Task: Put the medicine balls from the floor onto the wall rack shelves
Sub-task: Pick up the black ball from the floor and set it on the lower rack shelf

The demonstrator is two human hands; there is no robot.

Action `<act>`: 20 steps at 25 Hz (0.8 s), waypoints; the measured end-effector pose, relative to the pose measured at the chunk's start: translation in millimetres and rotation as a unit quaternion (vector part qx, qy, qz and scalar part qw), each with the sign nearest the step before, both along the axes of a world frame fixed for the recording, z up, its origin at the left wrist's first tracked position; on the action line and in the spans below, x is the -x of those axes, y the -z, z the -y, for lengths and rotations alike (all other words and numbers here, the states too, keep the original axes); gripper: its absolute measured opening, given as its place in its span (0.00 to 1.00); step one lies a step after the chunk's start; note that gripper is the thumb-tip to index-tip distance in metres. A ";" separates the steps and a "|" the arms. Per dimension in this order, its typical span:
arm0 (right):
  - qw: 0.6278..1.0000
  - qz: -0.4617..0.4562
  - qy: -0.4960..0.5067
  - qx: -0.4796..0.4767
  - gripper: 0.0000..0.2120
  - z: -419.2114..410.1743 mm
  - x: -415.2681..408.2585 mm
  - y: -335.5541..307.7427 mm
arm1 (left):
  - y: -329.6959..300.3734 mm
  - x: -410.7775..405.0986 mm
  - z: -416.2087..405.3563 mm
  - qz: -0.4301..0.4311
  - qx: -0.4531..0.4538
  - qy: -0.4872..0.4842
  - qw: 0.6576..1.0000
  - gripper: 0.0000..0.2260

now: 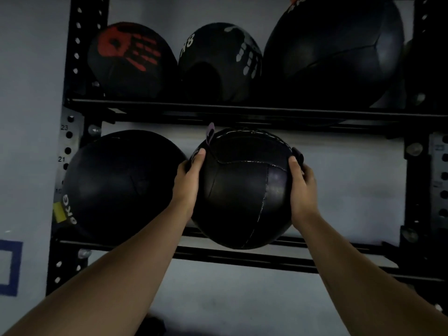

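I hold a black stitched medicine ball (243, 190) between both hands at the level of the lower shelf (242, 257) of the black wall rack. My left hand (188, 183) presses its left side and my right hand (301, 187) its right side. The ball's underside hangs just in front of the lower shelf rails, to the right of a large black 6KG ball (121, 183) resting there. The upper shelf (218, 109) carries three balls: one with a red handprint (132, 61), one with a white handprint (220, 63), and a big black one (334, 52).
Black perforated uprights stand at the left (72, 69) and right (417, 166) of the rack. The lower shelf is bare to the right of the held ball. A grey wall lies behind, with a blue square outline (9, 267) at the far left.
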State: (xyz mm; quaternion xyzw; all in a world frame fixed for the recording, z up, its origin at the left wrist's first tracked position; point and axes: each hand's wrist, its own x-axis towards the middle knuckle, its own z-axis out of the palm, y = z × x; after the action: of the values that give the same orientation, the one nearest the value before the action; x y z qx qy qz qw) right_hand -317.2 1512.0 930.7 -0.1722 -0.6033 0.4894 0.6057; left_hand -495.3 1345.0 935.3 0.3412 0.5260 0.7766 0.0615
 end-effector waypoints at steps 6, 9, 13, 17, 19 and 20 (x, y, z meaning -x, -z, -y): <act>1.000 -0.015 0.004 0.014 0.46 -38.5 12.7 14.7 | 12.4 10.0 -39.8 0.012 0.000 -0.022 1.000 0.53; 0.999 -0.022 0.000 0.025 0.45 -50.2 19.4 25.8 | 21.8 14.7 -52.5 0.011 0.000 -0.022 1.000 0.49; 0.999 -0.011 -0.015 0.035 0.47 -63.7 27.1 26.7 | 21.3 13.9 -60.4 0.018 0.015 -0.054 0.998 0.48; 1.000 0.004 -0.007 0.026 0.47 -72.1 35.5 27.0 | 28.7 19.2 -68.9 0.018 -0.014 -0.084 0.996 0.36; 1.000 0.022 -0.005 0.015 0.47 -75.1 40.3 27.5 | 32.5 23.5 -74.7 0.013 -0.043 -0.097 0.994 0.26; 1.000 0.029 0.000 0.010 0.47 -77.2 42.2 27.0 | 33.5 24.5 -77.2 0.013 -0.053 -0.106 0.993 0.23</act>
State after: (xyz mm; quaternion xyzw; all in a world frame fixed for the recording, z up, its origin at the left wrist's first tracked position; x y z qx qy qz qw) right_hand -359.4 1589.2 903.7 -0.1925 -0.6160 0.4899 0.5861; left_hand -519.8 1422.2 901.7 0.2757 0.5163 0.8101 -0.0326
